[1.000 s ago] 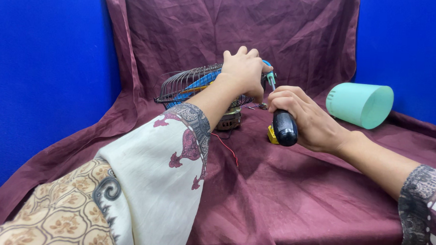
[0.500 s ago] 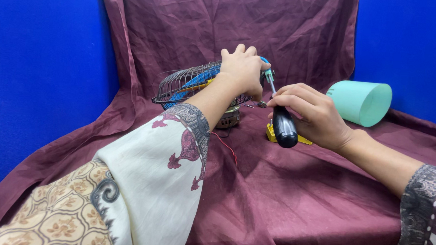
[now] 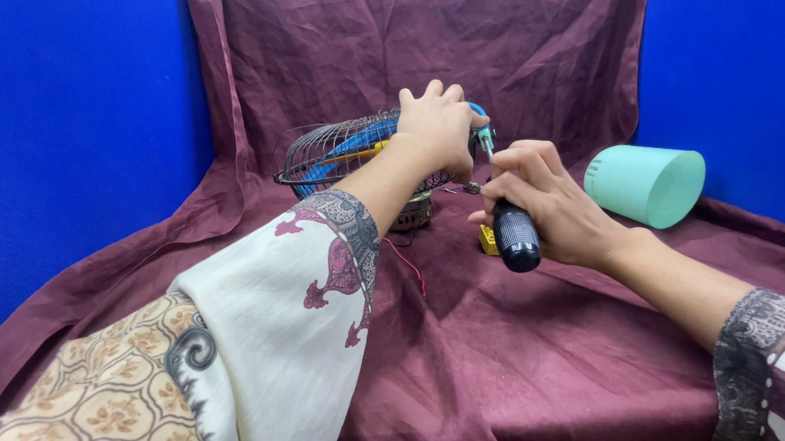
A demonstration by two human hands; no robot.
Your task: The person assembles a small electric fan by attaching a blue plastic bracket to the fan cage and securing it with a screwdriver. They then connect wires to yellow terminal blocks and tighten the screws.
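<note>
My screwdriver [image 3: 509, 218] has a glossy black ribbed plastic handle and a bright metal shaft. The fan cage [image 3: 338, 150] is thin bare wire. Matt, creased maroon cloth [image 3: 528, 359] lies underneath; the mint cup [image 3: 645, 186] looks smooth plastic.

Backdrop here is a plain bright blue wall [image 3: 79, 127] on both sides, with a wrinkly maroon cloth [image 3: 435, 55] hung down the middle and spread over the whole work surface. Lighting is soft and even, no harsh shadows anywhere.
</note>
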